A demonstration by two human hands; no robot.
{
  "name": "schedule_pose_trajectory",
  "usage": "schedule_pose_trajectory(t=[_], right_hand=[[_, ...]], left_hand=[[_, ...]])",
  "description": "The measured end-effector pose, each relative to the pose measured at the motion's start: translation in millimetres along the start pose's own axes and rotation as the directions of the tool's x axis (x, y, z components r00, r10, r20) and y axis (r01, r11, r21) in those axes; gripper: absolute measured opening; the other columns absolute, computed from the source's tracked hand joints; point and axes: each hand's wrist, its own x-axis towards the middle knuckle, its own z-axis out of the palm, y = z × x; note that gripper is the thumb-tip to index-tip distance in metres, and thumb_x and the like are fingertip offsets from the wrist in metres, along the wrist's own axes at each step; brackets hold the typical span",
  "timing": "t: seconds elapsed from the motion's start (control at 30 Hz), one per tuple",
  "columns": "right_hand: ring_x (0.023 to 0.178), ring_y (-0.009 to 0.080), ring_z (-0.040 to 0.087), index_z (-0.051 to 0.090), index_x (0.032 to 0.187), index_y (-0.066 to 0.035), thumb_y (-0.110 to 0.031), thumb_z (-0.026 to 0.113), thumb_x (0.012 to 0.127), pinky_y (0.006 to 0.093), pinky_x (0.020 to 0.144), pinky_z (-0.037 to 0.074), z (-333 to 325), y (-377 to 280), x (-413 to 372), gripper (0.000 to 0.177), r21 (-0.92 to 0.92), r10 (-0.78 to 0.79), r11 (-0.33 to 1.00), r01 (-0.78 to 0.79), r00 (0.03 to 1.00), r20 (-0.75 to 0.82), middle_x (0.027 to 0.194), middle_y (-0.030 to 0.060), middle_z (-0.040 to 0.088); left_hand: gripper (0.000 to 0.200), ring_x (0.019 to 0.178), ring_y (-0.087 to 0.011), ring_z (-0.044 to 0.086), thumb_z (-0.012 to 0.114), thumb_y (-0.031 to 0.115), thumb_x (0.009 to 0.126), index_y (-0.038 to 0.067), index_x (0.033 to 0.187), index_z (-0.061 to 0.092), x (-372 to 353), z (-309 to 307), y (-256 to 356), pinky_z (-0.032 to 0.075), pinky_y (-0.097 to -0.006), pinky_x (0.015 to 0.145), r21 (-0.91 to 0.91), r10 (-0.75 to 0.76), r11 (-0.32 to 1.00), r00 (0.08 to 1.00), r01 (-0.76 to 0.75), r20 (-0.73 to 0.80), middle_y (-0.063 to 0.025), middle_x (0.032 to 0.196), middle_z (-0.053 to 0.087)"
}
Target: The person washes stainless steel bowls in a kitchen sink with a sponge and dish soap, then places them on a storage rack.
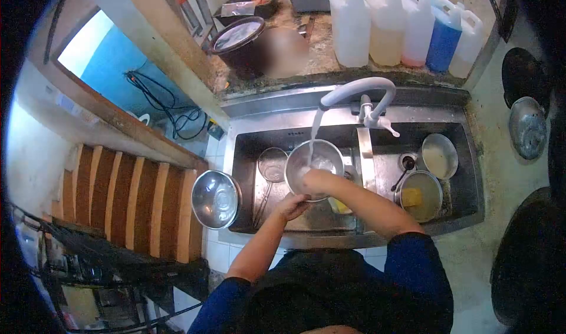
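Note:
A metal bowl (pixel 331 152) is over the left sink basin, with water running into it from the white curved faucet (pixel 359 86). My left hand (pixel 293 206) grips the bowl's near rim, fingers under its edge. Inside the bowl, my right hand (pixel 317 182) touches the inner wall; its fingertips are blurred by water, so what they hold, if anything, is hidden. A round strainer with a long handle (pixel 273 165) lies to the left of the bowl in the basin. Something yellow (pixel 341 205) shows partly beneath my right forearm.
Metal bowls (pixel 215 199) sit at the sink's left edge. The right basin holds a pot with a yellow sponge (pixel 411 197), a round dish (pixel 440 156) and a black ladle (pixel 407 165). Behind stand several plastic jugs (pixel 352 25) and a dark bucket (pixel 237 36). Stairs (pixel 135 201) descend at left.

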Motion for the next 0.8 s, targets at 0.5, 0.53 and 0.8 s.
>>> schedule_pose_trajectory(t=[0.5, 0.53, 0.8], right_hand=[[0.08, 0.0331, 0.065, 0.029, 0.138, -0.012, 0.0, 0.048, 0.07, 0.0438, 0.073, 0.049, -72, 54, -94, 0.071, 0.252, 0.365, 0.927, -0.278, 0.823, -0.436, 0.09, 0.0272, 0.061], [0.079, 0.0338, 0.065, 0.029, 0.138, -0.011, -0.001, 0.047, 0.07, 0.0438, 0.072, 0.049, -80, 43, -95, 0.071, 0.253, 0.426, 0.901, -0.352, 0.829, -0.362, 0.089, 0.027, 0.061], [0.086, 0.0413, 0.061, 0.034, 0.134, -0.004, -0.014, 0.052, 0.073, 0.0463, 0.079, 0.048, -78, 38, -100, 0.064, 0.427, 0.629, 0.735, -0.527, 0.764, -0.141, 0.091, 0.0296, 0.06]], left_hand=[[0.035, 0.091, -0.0281, 0.061, 0.055, 0.014, 0.083, 0.003, 0.116, 0.05, 58, 71, 11, 0.051, -0.0404, 0.082, 0.711, 0.201, 0.701, 0.944, 0.049, -0.263, -0.0167, 0.104, 0.06], [0.032, 0.089, -0.0295, 0.062, 0.055, 0.017, 0.084, 0.005, 0.113, 0.053, 61, 63, 18, 0.051, -0.0414, 0.078, 0.882, 0.378, 0.47, 0.903, 0.005, -0.207, -0.0173, 0.101, 0.062], [0.042, 0.09, -0.0402, 0.058, 0.045, 0.039, 0.088, 0.001, 0.095, 0.061, 71, 43, 45, 0.045, -0.0469, 0.078, 1.0, 0.497, 0.009, 0.868, 0.013, -0.015, -0.0236, 0.093, 0.061]])
